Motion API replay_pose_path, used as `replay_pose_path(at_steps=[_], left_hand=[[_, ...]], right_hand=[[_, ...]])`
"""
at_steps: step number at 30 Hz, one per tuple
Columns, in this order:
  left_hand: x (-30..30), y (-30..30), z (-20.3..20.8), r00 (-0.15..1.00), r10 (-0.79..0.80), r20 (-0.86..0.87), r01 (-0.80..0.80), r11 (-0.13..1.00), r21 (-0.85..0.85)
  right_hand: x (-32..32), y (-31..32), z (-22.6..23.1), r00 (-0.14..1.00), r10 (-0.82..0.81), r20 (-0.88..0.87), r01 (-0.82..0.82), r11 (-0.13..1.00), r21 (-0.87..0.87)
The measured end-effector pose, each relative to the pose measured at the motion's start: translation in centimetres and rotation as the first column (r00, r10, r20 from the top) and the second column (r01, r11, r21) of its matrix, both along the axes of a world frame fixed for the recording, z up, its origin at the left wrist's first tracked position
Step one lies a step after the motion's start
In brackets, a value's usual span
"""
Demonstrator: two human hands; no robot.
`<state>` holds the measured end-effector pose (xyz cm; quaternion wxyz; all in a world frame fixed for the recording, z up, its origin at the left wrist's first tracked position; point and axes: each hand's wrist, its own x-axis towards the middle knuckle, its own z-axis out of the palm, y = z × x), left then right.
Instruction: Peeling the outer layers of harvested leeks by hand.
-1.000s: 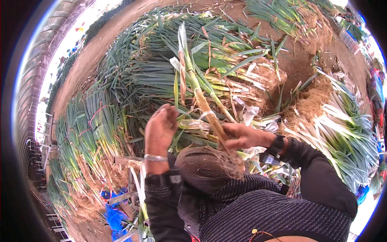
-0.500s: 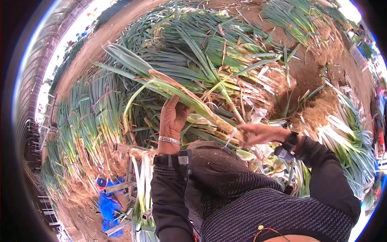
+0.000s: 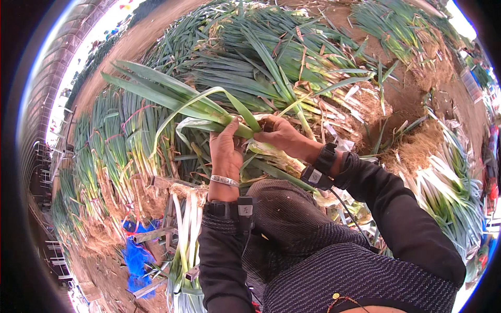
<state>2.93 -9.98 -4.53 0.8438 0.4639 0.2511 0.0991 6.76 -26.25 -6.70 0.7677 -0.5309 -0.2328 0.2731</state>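
My left hand (image 3: 226,152) is closed around the stalk of a leek (image 3: 201,108), with the thumb lying along it. Its broad green leaves reach up and to the left, and one leaf bends over and droops beside my wrist. Close by, my right hand (image 3: 288,137) pinches an outer leaf (image 3: 244,112) where it joins the stalk. The lower stalk is mostly hidden behind the right hand and its wrist. Under both hands lie pale peeled leaves (image 3: 275,159).
A big heap of leeks (image 3: 235,62) spreads ahead. Tied leek bundles (image 3: 125,141) stand on the left. White-stalked leeks (image 3: 185,229) rest on a metal frame (image 3: 166,232) near my left forearm. More leeks (image 3: 438,177) lie at right, and blue plastic (image 3: 138,263) sits low on the left.
My right hand has moved up and left from the stalk's lower end to beside my left hand. The brownish outer leaf along the stalk has shifted out of its earlier place.
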Motion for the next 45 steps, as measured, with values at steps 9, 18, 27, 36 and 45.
replay_pose_path(at_steps=[9, 18, 27, 36, 45], left_hand=[[0.4, -0.3, 2.1, 0.976, 0.138, 0.170, -0.119, 0.985, -0.122], [0.8, 1.7, 0.6, 0.977, 0.100, 0.189, -0.093, 0.994, -0.049], [1.0, 2.1, 1.7, 0.977, 0.104, 0.185, -0.110, 0.994, 0.023], [-0.9, 10.4, 3.1, 0.897, 0.266, 0.353, -0.240, 0.964, -0.116], [-2.7, 13.5, 4.6, 0.858, 0.350, 0.377, -0.347, 0.935, -0.077]], right_hand=[[-1.1, 0.0, 0.2, 0.990, 0.051, 0.129, -0.044, 0.997, -0.056], [-3.7, -6.6, 1.2, 0.984, 0.100, 0.149, -0.076, 0.985, -0.155], [-3.7, -9.8, 0.6, 0.993, 0.061, -0.100, -0.061, 0.998, 0.003], [-7.1, -19.6, -7.8, 0.845, 0.353, 0.402, 0.046, 0.701, -0.711], [-7.4, -28.6, -15.5, 0.794, 0.586, 0.158, 0.004, 0.255, -0.967]])
